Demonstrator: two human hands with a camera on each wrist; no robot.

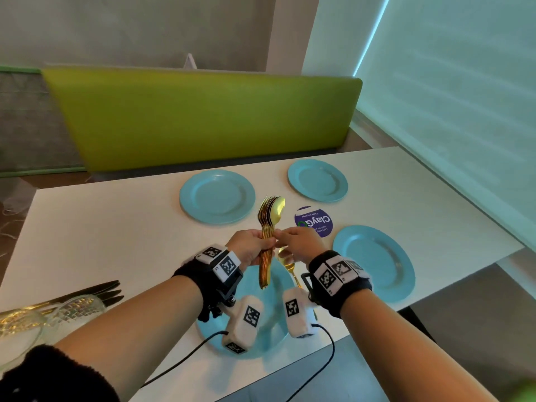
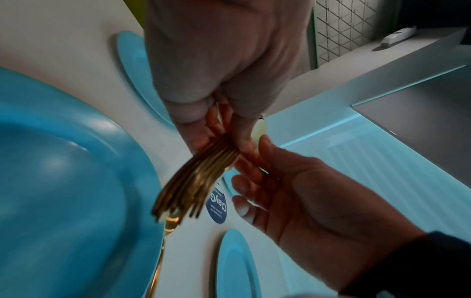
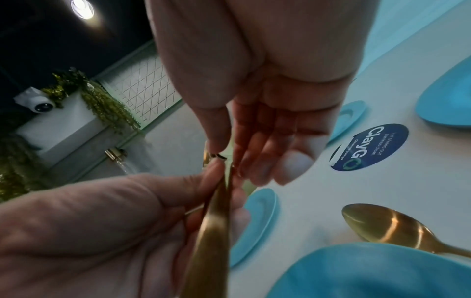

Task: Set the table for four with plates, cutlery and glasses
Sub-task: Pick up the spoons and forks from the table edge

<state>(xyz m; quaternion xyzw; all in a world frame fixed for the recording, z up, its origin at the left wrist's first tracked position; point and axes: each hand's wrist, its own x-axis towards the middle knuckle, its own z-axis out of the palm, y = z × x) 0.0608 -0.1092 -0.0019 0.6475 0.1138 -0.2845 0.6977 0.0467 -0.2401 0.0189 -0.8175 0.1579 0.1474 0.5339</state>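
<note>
The left hand (image 1: 251,247) holds a bundle of gold cutlery (image 1: 268,227) upright above the near plate (image 1: 262,338), its grip curled round the handles. The right hand (image 1: 298,243) meets the bundle at mid-handle; its grip pinches one piece between thumb and fingertips.

The head view shows four blue plates on the white counter (image 1: 87,227): the near plate beneath the wrists, a right plate (image 1: 374,262), a far-left plate (image 1: 217,197) and a far-right plate (image 1: 317,180). Only this view shows the bundle's top, where fork tines and a spoon bowl fan out.

The left wrist view shows the handle ends (image 2: 183,193) splayed below the grip, and the right hand's fingers (image 2: 244,189) loosely extended beside them. The right wrist view shows a single gold spoon (image 3: 390,227) lying on the counter at the near plate's rim; in the head view the right hand partly hides it.

A round blue sticker (image 1: 314,223) lies between the plates. Glasses (image 1: 52,314) and dark knives (image 1: 98,293) rest at the counter's left edge. A green bench back (image 1: 203,117) stands beyond the counter.
</note>
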